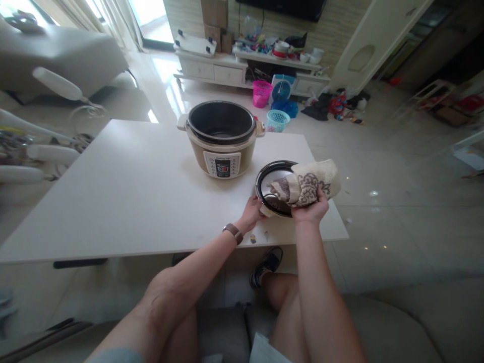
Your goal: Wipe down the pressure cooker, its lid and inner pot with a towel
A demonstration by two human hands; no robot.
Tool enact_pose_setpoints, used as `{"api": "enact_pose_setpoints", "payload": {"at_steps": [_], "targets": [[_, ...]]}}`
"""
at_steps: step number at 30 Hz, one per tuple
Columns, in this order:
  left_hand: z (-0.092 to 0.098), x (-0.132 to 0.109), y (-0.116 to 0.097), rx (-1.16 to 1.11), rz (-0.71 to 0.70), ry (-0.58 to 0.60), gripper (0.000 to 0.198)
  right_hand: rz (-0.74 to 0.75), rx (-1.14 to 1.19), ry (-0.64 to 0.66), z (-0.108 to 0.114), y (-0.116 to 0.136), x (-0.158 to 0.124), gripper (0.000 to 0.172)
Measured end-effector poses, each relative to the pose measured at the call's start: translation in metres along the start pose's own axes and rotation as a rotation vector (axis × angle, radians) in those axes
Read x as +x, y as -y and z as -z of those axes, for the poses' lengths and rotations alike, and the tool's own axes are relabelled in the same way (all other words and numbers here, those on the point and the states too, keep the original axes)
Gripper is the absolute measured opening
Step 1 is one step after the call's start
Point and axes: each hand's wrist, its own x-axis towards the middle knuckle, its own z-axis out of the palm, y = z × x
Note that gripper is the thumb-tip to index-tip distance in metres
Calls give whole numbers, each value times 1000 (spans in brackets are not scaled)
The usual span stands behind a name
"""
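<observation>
I sit at a white table, seen from above, both of my bare hands out over the surface toward its right edge. My left hand, with a brown-strapped watch on the wrist, is closed on the near-left side of a round lid, next to its pale handle. The lid has a thick black rim and a silvery inside that faces up toward me; it is over the right part of the surface, between the far-right and near-right corners. I cannot tell whether it rests on the surface or is lifted. My right hand is clamped around a bunched cream cloth with a brown pattern, which covers the lid's right side and reaches past the right edge of the surface. A beige cooker with a black inner pot stands upright and uncovered by the far edge, to the left of the lid and apart from it, its control panel toward me. A small cartoon sticker is by the near edge, just below my left hand.
</observation>
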Motion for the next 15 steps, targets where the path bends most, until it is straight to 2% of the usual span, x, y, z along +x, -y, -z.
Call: {"api": "enact_pose_setpoints", "payload": {"at_steps": [5, 9, 12, 13, 15], "targets": [[-35, 15, 28, -102, -33, 133, 60, -20, -1, 38, 3, 1, 1, 38], [-44, 23, 35, -109, -30, 182, 64, -57, -1, 74, 7, 0, 6, 38], [-30, 22, 19, -30, 8, 146, 56, -91, 15, 57, 10, -3, 9, 36], [-21, 20, 8, 6, -9, 81, 51, -95, 4, 69, 11, -5, 10, 37], [3, 13, -22, 100, -119, -123, 40, -74, -78, 168, 13, -9, 11, 40]]}}
